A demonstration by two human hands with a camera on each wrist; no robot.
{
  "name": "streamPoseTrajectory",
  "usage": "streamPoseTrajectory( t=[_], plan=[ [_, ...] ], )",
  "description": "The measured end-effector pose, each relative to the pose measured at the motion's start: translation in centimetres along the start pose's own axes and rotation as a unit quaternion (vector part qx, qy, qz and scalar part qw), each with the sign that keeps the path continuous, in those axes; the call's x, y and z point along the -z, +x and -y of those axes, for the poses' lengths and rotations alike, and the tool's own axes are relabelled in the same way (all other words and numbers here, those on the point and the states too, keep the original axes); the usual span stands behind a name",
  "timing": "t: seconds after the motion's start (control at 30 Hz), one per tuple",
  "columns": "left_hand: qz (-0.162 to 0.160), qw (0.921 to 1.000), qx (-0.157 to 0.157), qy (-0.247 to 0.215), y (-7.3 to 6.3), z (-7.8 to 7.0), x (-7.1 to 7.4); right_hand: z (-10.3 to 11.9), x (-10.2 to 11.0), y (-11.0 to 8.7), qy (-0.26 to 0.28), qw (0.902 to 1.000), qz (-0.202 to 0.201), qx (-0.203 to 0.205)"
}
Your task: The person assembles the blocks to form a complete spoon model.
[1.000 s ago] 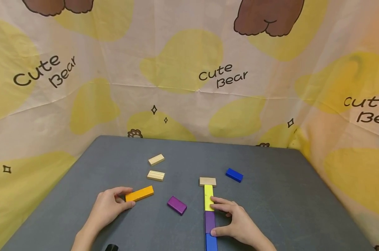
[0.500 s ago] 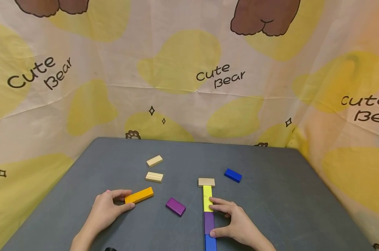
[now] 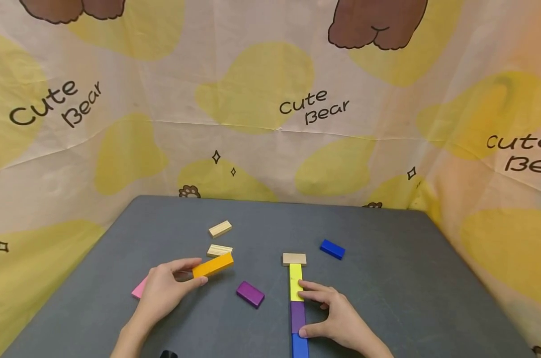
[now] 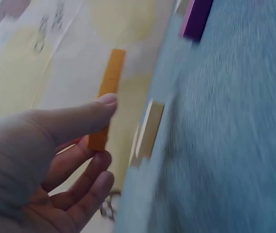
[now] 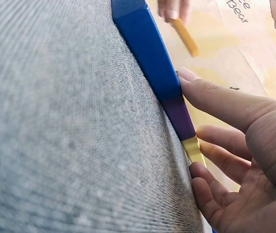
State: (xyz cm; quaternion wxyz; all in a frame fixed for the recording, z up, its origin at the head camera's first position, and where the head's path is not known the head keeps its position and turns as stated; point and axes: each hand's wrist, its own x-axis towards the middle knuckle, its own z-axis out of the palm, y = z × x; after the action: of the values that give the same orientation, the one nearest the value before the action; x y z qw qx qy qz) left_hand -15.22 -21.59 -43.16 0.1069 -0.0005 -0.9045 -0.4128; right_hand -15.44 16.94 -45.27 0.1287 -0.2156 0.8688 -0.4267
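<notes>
In the head view, my left hand [image 3: 163, 291] pinches one end of an orange block [image 3: 213, 265] between thumb and fingers. The left wrist view shows the same orange block [image 4: 111, 73] raised off the table. My right hand [image 3: 339, 315] rests along a straight row of blocks: yellow [image 3: 296, 272], purple [image 3: 298, 318] and blue [image 3: 300, 345], end to end. Its fingertips touch the yellow one, while the thumb lies where purple meets blue. Crosswise at the row's far end sits a plain wooden block [image 3: 294, 259].
Between the hands lies a loose purple block [image 3: 250, 294]. Two plain wooden blocks [image 3: 220, 228] are farther back, the nearer partly behind the orange one. A blue block [image 3: 332, 249] sits back right; a pink block [image 3: 138, 288] is partly hidden by my left hand. Printed cloth [image 3: 261, 89] surrounds the table.
My left hand has lifted the orange block and carried it right and away from me, exposing the pink block. My right hand stays at the row.
</notes>
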Motion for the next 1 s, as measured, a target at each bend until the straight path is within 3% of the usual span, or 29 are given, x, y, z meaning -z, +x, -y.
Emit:
streamPoseTrajectory(
  t=[0.27, 0.4, 0.67, 1.0],
  plan=[
    [0.019, 0.9954, -0.088, -0.033, 3.4, -4.4, -4.2, 0.1, 0.0, 0.2, -0.001, 1.0, 0.003, -0.009],
    [0.027, 0.9921, -0.11, -0.056, 5.3, -5.9, -6.8, 0.1, 0.0, 0.2, -0.003, 0.9999, 0.007, -0.011],
    [0.056, 0.9904, -0.108, -0.066, 8.7, -7.4, -11.7, -0.2, 0.1, 0.2, -0.006, 0.9999, 0.006, -0.006],
    [0.077, 0.9908, -0.081, -0.077, 10.4, -6.8, -14.6, 0.0, 0.0, 0.3, 0.0, 0.9998, 0.013, -0.016]
  ],
)
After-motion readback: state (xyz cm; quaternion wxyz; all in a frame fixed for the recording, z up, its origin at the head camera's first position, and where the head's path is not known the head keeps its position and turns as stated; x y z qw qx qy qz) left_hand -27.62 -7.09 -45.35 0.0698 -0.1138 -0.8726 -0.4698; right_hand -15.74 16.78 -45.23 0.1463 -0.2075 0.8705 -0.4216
